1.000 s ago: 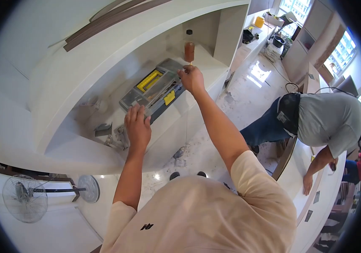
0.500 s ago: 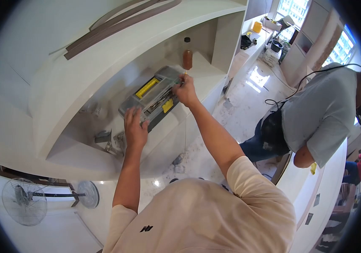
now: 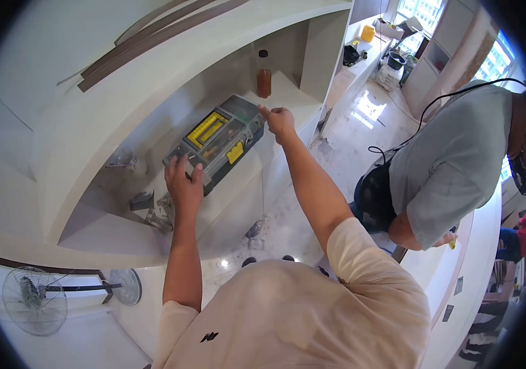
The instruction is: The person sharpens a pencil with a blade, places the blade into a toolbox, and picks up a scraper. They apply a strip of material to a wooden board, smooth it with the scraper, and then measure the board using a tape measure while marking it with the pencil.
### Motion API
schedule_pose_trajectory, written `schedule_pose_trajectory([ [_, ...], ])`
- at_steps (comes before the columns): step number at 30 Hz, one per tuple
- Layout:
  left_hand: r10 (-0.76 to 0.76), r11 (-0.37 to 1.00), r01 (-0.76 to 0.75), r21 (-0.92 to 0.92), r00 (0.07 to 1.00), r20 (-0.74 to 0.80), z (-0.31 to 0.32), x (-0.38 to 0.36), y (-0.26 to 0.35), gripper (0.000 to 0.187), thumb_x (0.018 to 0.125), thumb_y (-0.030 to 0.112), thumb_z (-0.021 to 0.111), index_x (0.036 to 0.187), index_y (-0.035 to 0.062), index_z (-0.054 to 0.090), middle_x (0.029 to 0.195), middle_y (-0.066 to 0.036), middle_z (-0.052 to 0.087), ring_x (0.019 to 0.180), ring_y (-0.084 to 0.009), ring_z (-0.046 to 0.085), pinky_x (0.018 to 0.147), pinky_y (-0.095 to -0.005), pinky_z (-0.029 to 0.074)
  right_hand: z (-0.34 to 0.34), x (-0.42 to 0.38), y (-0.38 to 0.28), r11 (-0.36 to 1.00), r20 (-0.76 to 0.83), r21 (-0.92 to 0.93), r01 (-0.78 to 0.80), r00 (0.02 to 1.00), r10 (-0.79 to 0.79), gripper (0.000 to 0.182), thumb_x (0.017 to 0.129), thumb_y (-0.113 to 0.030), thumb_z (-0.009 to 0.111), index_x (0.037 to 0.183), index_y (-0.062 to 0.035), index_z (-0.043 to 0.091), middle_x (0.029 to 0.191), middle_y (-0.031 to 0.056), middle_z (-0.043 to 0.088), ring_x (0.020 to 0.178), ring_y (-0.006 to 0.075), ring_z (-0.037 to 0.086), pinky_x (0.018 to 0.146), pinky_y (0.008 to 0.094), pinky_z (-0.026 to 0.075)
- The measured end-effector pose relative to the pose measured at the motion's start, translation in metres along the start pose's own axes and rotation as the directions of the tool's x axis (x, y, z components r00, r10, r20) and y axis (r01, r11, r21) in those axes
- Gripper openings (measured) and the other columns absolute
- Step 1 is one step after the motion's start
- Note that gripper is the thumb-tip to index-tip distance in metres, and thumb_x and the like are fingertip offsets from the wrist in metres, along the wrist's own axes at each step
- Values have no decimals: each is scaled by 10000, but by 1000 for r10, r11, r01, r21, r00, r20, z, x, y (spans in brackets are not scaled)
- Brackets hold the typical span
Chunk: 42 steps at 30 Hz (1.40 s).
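Head view: one toolbox (image 3: 219, 144) is set at an angle on the shelf (image 3: 292, 93) of a curved white cabinet (image 3: 112, 120); its clear lid (image 3: 238, 128) is laid over a dark grey base (image 3: 215, 182). One yellow handle (image 3: 199, 129) and one yellow latch (image 3: 235, 152) counted. Small contents can be seen through the lid, not identified; whether the latch is fastened can't be told. Left hand (image 3: 185, 189) is placed at the left end of the lid, fingers spread, thumb apart. Right hand (image 3: 279, 124) is held at the right end, fingers partly curled; pinching or only touching, can't tell. One bottle (image 3: 264, 81) is stood upright just beyond that end, apart from the box: dark cap fitted, reddish-brown liquid inside. Metallic items (image 3: 159, 216) are bunched near the left hand, count unreadable. Box front is set near the shelf's front edge, floor (image 3: 312, 178) below. Shelf surface is continued past the bottle, bounded by a side panel (image 3: 318, 56). On the right, another person (image 3: 453, 160) is positioned beside a white worktop (image 3: 483, 243); two dark rectangles (image 3: 458, 285) are seen on it.
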State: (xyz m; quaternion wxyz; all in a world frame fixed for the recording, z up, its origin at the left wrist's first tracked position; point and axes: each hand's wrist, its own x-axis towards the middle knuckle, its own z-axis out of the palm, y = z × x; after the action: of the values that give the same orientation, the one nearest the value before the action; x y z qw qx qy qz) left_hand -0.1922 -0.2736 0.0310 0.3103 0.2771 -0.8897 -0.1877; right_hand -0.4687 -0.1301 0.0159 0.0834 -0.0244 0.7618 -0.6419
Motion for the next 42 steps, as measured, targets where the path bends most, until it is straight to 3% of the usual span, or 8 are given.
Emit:
schedule_pose_trajectory([
  [4,-220,960,201,-194,972,-81,26,-1,-12,732,797,295,730,1359,-19,382,1348,-272,419,1296,-380,361,1068,-438,303,10,6,10,987,166,134,-90,984,67,422,751,-332,787,760,60,630,718,137,616,595,197,574,557,355,474],
  [13,-682,482,664,-572,694,230,21,-16,-8,850,809,351,739,1387,-76,284,1280,-248,481,1080,-303,540,885,-351,439,13,-13,14,960,103,253,-121,990,98,478,794,-338,743,933,106,636,730,143,621,578,202,575,551,349,467],
  [15,-635,476,624,-620,731,250,23,-20,-10,804,811,380,732,1379,-33,339,1197,-202,536,875,-240,610,692,-325,512,13,-25,32,990,-29,129,47,999,-43,550,811,-350,716,1050,131,599,785,171,634,664,230,602,641,347,485],
  [24,-373,834,349,-428,927,30,16,-4,-3,734,837,356,709,1292,-117,379,1245,-258,527,1114,-287,567,930,-370,459,-44,-186,96,966,30,170,197,978,-205,380,855,-264,669,1101,23,628,1037,178,634,922,253,613,823,322,477],
  [28,-645,262,622,-738,682,345,18,14,-11,796,831,367,711,1335,-95,303,1319,-226,462,1159,-296,526,967,-379,445,-100,-277,124,990,-71,97,102,993,-95,334,882,-214,651,1117,19,613,975,113,628,809,165,589,736,274,478],
  [33,-393,277,366,-889,887,243,30,-6,-9,732,825,65,698,1357,-80,217,1337,-218,429,1205,-287,478,1025,-360,389,-126,-375,119,963,-240,242,-116,955,175,301,901,-195,643,1136,-10,615,914,34,608,772,89,558,678,227,460],
  [40,-369,602,398,-692,908,200,50,-6,-52,866,753,420,779,1337,-86,388,1288,-178,526,1135,-277,540,976,-366,438,-108,-441,106,947,-135,323,1,990,45,209,946,-72,517,1123,-29,620,997,33,619,847,121,601,729,270,485],
  [42,-202,372,438,-819,899,389,103,6,-121,733,822,398,715,1311,-65,428,1271,-197,539,1063,-300,577,896,-400,478,-121,-478,91,956,-111,279,88,992,-59,261,935,24,423,1095,-43,619,1045,55,620,857,127,610,733,277,487],
])
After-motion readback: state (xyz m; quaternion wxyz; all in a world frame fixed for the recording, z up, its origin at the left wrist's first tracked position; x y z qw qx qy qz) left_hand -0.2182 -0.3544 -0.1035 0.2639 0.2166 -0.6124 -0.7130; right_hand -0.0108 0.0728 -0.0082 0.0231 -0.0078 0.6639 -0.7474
